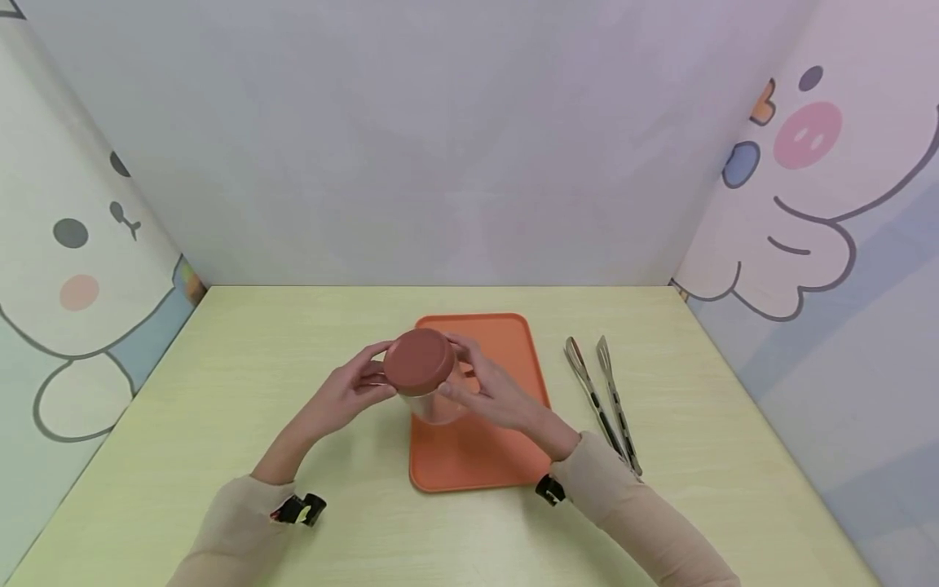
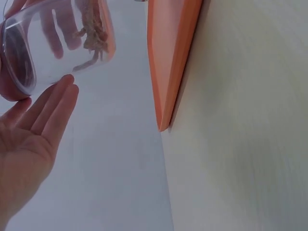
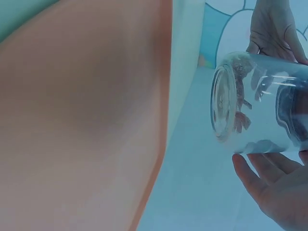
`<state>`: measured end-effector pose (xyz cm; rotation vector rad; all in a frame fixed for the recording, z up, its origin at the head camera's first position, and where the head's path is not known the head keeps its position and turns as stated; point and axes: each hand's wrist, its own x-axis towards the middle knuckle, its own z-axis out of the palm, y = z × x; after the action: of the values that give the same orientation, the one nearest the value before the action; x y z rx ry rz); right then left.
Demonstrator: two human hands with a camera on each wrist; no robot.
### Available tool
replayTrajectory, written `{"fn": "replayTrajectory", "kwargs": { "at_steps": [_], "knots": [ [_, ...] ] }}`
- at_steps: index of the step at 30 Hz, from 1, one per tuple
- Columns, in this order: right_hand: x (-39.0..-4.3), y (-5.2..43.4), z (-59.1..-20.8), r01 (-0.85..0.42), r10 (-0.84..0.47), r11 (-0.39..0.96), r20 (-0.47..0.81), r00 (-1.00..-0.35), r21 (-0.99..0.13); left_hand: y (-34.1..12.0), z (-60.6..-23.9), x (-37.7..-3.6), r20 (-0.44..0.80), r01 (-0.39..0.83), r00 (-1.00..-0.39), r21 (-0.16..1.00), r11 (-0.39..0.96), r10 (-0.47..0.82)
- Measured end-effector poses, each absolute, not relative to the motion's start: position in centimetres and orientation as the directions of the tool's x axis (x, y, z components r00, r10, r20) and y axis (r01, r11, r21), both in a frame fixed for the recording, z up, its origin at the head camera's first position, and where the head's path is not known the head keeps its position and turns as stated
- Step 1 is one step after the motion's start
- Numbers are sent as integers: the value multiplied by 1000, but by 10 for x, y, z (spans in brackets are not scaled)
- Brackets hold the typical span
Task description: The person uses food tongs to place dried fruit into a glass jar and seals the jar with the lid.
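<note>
Holding a clear round plastic jar with a reddish-brown lid [image 1: 424,371] above the orange tray's [image 1: 506,465] near-left part, the left hand [image 1: 345,395] and right hand [image 1: 493,390] pressed nearly straight fingers against its sides, so the smooth jar could slip down onto the tray.
</note>
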<state>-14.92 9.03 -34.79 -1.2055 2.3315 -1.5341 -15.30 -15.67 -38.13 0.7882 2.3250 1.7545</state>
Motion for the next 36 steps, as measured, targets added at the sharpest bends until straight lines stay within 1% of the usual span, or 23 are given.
{"fn": "replayTrajectory", "kwargs": {
  "at_steps": [5, 10, 16, 24, 36],
  "knots": [
    [-152, 88, -348, -505, -657, 142, 300, -691, -852, -164, -377, -156, 226, 358, -852, 910, 211, 472],
    [-153, 83, -345, -467, -648, 105, 295, -702, -878, -171, -375, -158, 233, 356, -857, 913, 200, 461],
    [-157, 77, -346, -440, -655, 63, 296, -696, -896, -180, -375, -163, 212, 359, -860, 899, 253, 465],
    [-164, 68, -360, -420, -666, 29, 296, -684, -907, -191, -378, -167, 178, 349, -855, 892, 286, 488],
    [-168, 48, -379, -355, -634, 9, 270, -725, -935, -211, -392, -175, 152, 355, -833, 884, 303, 532]
  ]
}}
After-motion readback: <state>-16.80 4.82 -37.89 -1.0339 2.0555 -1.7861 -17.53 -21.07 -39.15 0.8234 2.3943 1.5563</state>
